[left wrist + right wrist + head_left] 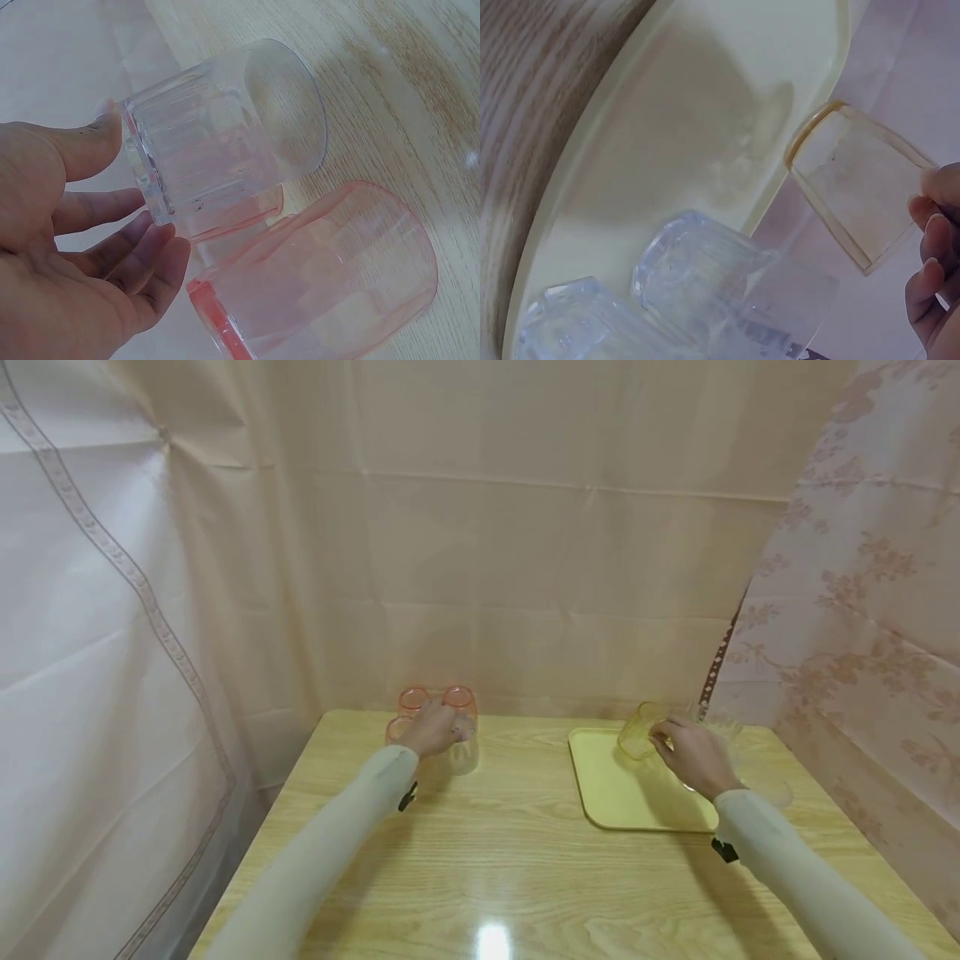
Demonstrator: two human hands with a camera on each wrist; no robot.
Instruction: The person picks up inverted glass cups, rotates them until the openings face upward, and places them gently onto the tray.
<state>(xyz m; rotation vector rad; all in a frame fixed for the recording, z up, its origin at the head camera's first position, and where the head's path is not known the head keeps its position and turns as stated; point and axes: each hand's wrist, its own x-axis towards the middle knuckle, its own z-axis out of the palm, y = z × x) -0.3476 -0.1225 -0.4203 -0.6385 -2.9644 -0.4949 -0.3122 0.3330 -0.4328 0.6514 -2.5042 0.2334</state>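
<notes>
My left hand [431, 729] grips a clear cup [225, 135] by its thick base, thumb on one side and fingertips on the other. That cup is upside down, its wide mouth toward the table. Close beside it stand several pinkish-red cups, one of them large in the left wrist view [322, 277]. At the right, my right hand [697, 758] pinches a pale yellow cup [862, 180] at its rim between thumb and fingers. The yellow cup tilts over the far part of a yellow tray [615, 793], its thicker base end pointing away from the fingers.
Clear cups [697, 262] stand at the tray's right side, partly behind my right hand in the head view. Everything is on a light wood table [465, 860]. A beige curtain [525, 568] hangs behind its far edge, with a flowered cloth [862, 610] at the right.
</notes>
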